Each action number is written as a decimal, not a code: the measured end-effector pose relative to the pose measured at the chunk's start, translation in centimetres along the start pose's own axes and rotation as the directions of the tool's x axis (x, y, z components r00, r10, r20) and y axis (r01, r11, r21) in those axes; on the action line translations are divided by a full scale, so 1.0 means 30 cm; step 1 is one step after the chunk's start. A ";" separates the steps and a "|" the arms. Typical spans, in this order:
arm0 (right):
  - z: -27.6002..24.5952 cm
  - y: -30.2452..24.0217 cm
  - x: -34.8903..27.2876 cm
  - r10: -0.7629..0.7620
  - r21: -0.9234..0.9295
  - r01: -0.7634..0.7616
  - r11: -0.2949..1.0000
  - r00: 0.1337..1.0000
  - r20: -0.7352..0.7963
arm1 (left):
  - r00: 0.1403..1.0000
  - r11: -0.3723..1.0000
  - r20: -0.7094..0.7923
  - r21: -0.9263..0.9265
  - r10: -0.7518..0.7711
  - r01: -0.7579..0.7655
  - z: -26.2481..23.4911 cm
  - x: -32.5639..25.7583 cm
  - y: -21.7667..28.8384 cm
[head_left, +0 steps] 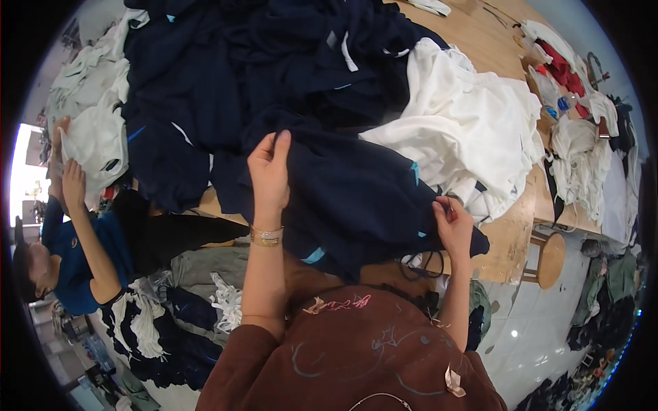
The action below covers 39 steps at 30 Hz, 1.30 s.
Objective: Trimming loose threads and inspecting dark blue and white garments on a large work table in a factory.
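Your right hand (454, 225) pinches the navy garment's (349, 195) right edge, plus a small red item (452, 215), can't identify; left hand (269, 175) grips its upper edge. Garment spans the bench's (507, 253) near edge. Looks like inspect/trim; next move probably needs taut cloth. White garments (473, 123), navy heap (199, 82) beyond.

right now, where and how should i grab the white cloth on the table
Probably by the loose folds at its lower right, coming from the right: there the white cloth borders bare tabletop, whereas its left tip meets navy fabric. The right hand is nearer, but appears to pinch the navy garment, so would need freeing first.
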State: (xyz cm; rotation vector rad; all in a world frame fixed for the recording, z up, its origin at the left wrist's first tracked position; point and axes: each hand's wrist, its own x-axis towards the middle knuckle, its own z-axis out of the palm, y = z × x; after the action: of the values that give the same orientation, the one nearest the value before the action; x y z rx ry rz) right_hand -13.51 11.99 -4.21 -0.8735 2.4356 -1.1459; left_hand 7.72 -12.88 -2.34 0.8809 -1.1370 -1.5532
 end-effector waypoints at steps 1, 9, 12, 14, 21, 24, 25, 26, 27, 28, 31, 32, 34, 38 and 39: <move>-0.005 -0.015 0.004 -0.015 0.007 0.015 1.000 1.000 -0.001 | 0.999 0.999 -0.025 -0.036 -0.029 0.028 0.011 -0.009 -0.001; -0.011 -0.049 0.040 -0.012 0.053 0.015 0.998 0.998 -0.063 | 0.995 0.984 -0.003 -0.144 -0.103 0.101 -0.019 -0.014 0.008; -0.015 -0.024 0.056 0.025 0.082 -0.017 0.997 0.995 -0.101 | 0.960 0.909 -0.074 0.349 0.269 -0.228 0.032 -0.050 0.050; -0.003 -0.027 0.067 0.010 0.129 -0.001 0.992 0.998 -0.068 | 0.863 0.619 0.043 0.679 0.503 -0.395 0.073 -0.076 0.095; 0.126 -0.058 0.163 -0.036 -0.069 0.031 0.997 0.996 -0.078 | 0.758 0.534 0.576 0.555 0.307 -0.638 0.222 -0.197 0.035; 0.146 -0.043 0.184 0.029 -0.105 -0.020 0.994 0.996 0.090 | 0.742 0.486 0.658 0.612 0.123 -0.624 0.234 -0.242 -0.018; 0.147 -0.030 0.188 0.000 -0.028 0.003 1.000 0.993 0.116 | 0.732 0.398 0.676 0.651 0.084 -0.647 0.231 -0.258 -0.024; 0.136 -0.019 0.192 0.006 -0.029 -0.003 1.000 0.994 0.113 | 0.729 0.401 0.679 0.648 0.080 -0.648 0.232 -0.259 -0.022; 0.121 -0.011 0.194 -0.013 0.188 0.010 0.982 1.000 0.013 | 0.727 0.368 0.683 0.660 0.069 -0.655 0.230 -0.256 -0.018; 0.105 -0.013 0.185 -0.009 0.391 0.042 0.919 0.996 -0.087 | 0.727 0.336 0.685 0.673 0.056 -0.659 0.222 -0.258 -0.015; -0.040 -0.093 0.141 0.101 0.768 -0.061 0.637 0.995 -0.004 | 0.750 0.336 0.661 0.709 -0.010 -0.621 0.196 -0.242 0.033; -0.073 -0.089 0.127 0.072 0.847 -0.043 0.530 0.997 0.006 | 0.743 0.355 0.668 0.707 -0.048 -0.612 0.185 -0.241 0.043; -0.108 -0.060 0.100 0.092 0.880 -0.053 0.471 0.996 0.011 | 0.690 0.358 0.719 0.666 -0.078 -0.654 0.176 -0.254 0.055; -0.164 0.003 0.045 0.264 0.769 -0.161 0.618 0.964 -0.010 | 0.578 0.567 0.784 0.589 -0.227 -0.576 0.173 -0.325 0.058; -0.189 0.021 0.031 0.241 0.549 -0.143 0.824 0.964 -0.111 | 0.574 0.604 0.779 0.590 -0.251 -0.536 0.182 -0.350 0.076</move>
State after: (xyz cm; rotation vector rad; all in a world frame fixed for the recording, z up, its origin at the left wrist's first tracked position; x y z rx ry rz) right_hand -17.33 15.02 -1.14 -0.3511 2.0741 -1.7600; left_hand 6.02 -1.59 1.51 0.4863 -2.6973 -1.2325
